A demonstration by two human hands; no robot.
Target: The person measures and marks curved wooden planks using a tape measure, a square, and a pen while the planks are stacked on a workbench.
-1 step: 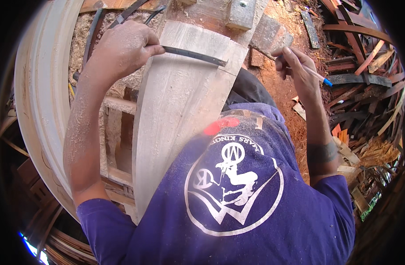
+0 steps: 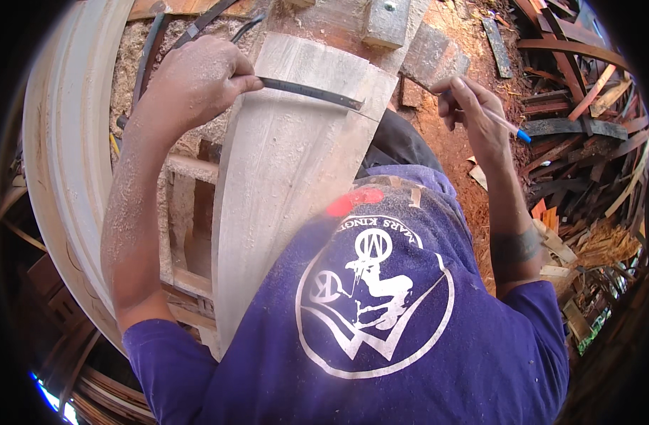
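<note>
My left hand [image 2: 205,76] is closed, thumb and fingers pinching the left end of a narrow dark ruler [image 2: 312,92]. The ruler lies across the far part of a pale, dusty wooden board [image 2: 282,149], its other end close to the board's right edge. Off to the right, apart from the board, my right hand [image 2: 473,113] grips a white pen [image 2: 496,120]. The pen's blue end points away to the lower right; its other end is hidden by the fingers. A thin line crosses the board near the ruler's right end.
A long curved grooved workpiece [image 2: 73,156] stands along the left. Under the board is a wooden frame [image 2: 191,283] with openings. A wood block with a bolt [image 2: 387,23] sits at the far end. Scrap strips [image 2: 579,134] pile up on the right beside sawdust-covered ground.
The ruler and my left hand have shifted very slightly toward me along the board. My right hand with the pen has barely moved.
</note>
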